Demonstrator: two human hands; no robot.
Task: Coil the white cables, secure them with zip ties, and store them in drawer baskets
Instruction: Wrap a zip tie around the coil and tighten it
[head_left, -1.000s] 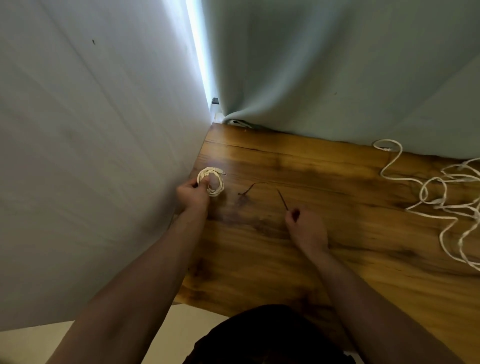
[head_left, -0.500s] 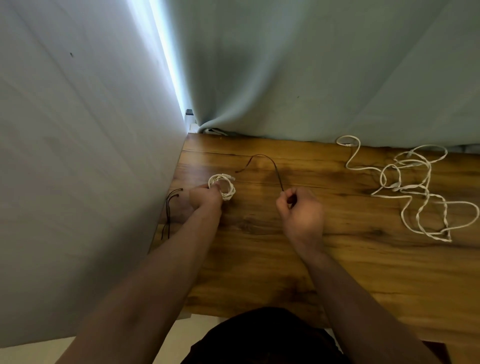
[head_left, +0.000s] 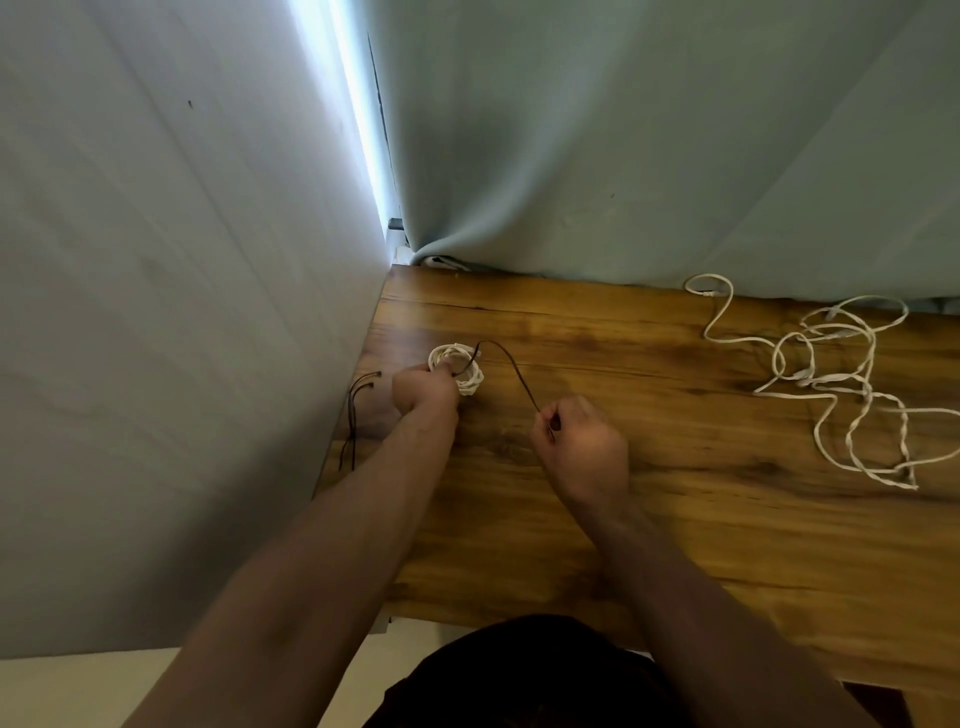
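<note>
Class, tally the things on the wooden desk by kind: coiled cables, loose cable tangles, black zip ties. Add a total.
Coiled white cable: 1 (left hand)
Loose white cable tangle: 1
Black zip tie in right hand: 1
Spare black zip ties: 2 at least
Total: 5 at least

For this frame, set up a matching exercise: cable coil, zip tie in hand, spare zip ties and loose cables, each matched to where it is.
Things:
1. cable coil
2. zip tie in hand
3. spare zip ties
4. loose cables

Places:
a. on the desk beside the wall
b. spread over the desk's right side
c. gripped by the left hand
d. pinched by the right hand

Pairs: 1-c, 2-d, 3-a, 4-b
</note>
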